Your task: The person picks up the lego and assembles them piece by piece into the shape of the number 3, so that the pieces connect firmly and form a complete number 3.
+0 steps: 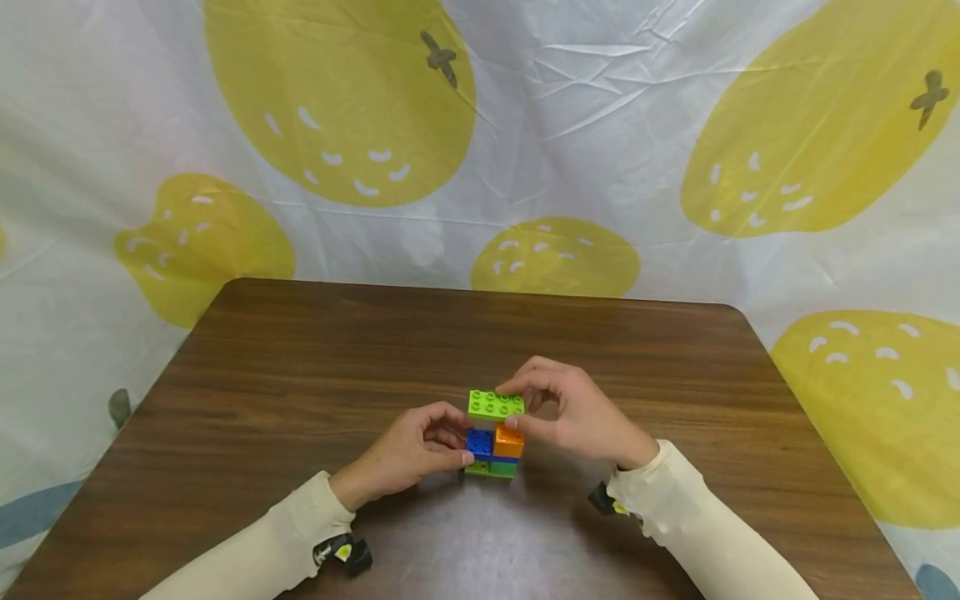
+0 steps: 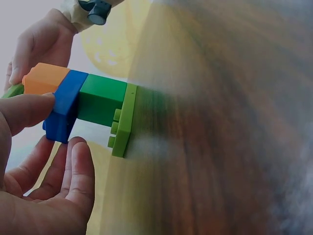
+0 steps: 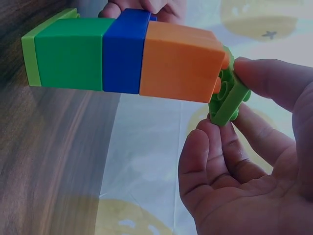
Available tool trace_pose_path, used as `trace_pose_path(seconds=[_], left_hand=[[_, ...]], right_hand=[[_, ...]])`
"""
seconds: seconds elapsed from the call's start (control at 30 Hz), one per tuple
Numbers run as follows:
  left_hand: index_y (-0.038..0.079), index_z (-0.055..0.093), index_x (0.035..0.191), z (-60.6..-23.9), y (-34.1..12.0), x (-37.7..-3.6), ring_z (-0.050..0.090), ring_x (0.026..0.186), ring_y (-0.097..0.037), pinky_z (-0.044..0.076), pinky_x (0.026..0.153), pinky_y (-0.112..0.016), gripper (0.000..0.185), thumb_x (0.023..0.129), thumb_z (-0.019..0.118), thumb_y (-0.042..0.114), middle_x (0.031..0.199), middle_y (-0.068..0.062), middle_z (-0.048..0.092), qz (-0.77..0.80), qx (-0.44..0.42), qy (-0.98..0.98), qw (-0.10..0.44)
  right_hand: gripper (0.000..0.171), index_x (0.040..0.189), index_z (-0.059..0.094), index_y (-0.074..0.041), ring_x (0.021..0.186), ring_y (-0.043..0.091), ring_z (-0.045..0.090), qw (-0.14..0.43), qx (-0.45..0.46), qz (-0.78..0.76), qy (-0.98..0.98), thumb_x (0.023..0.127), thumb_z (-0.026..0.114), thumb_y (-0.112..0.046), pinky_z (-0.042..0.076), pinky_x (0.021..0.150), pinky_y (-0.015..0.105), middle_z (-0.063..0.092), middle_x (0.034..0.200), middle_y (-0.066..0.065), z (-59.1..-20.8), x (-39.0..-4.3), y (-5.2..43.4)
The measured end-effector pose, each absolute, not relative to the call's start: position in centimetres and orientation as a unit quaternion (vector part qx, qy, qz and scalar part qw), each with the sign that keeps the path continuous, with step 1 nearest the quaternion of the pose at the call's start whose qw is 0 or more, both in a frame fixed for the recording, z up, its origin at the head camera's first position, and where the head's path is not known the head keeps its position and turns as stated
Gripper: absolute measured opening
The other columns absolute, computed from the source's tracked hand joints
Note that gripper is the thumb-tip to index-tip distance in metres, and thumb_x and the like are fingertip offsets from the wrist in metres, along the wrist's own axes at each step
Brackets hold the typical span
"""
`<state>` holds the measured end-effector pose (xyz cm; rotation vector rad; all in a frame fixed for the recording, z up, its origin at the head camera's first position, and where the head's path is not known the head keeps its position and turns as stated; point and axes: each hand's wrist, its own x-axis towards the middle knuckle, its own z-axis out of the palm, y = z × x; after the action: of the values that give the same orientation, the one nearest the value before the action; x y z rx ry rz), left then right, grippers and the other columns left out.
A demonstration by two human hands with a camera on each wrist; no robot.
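Observation:
A small stack of toy building bricks stands on the table. Its light green base plate (image 2: 124, 127) carries a dark green brick (image 3: 68, 55), then a blue brick (image 2: 67, 105), then an orange brick (image 3: 181, 61) to one side. With thumb and fingers, my left hand (image 1: 408, 448) grips the blue brick from the left. My right hand (image 1: 577, 412) pinches a light green brick (image 1: 491, 403) by its right end. That brick is tilted over the orange brick's studs; whether it touches them everywhere I cannot tell. The right palm hides nothing of the stack's right side.
The brown wooden table (image 1: 360, 333) stretches out around the stack, its far edge against a white curtain (image 1: 420, 242) with yellow fruit prints. Dark wrist devices (image 1: 345, 554) hang under the cream sleeves (image 1: 277, 533).

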<state>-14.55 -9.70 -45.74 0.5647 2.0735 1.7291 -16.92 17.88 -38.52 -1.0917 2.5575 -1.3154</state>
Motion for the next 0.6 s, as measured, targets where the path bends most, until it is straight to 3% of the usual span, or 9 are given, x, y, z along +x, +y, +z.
trace_pose_path(seconds=[0.37, 0.6], left_hand=[[-0.001, 0.064, 0.126, -45.79, -9.66, -14.44, 0.07, 0.103, -0.021, 0.061, 0.087, -0.024, 0.038, 0.095, 0.08, 0.014, 0.123, -0.019, 0.07, 0.61, 0.204, 0.744, 0.181], [-0.001, 0.065, 0.126, -45.76, -9.51, -14.49, 0.07, 0.103, -0.022, 0.061, 0.086, -0.024, 0.038, 0.094, 0.08, 0.013, 0.121, -0.017, 0.07, 0.614, 0.203, 0.741, 0.18]], right_hand=[[0.031, 0.118, 0.077, -0.02, 0.085, 0.022, 0.065, 0.015, -0.37, -0.408, 0.834, 0.089, 0.086, -0.018, 0.057, 0.071, 0.027, 0.069, 0.109, -0.009, -38.65, -16.15, 18.04], [0.029, 0.116, 0.077, -0.018, 0.085, 0.017, 0.064, 0.008, -0.382, -0.408, 0.829, 0.089, 0.086, -0.016, 0.059, 0.072, 0.034, 0.07, 0.108, -0.006, -38.81, -15.9, 18.06]])
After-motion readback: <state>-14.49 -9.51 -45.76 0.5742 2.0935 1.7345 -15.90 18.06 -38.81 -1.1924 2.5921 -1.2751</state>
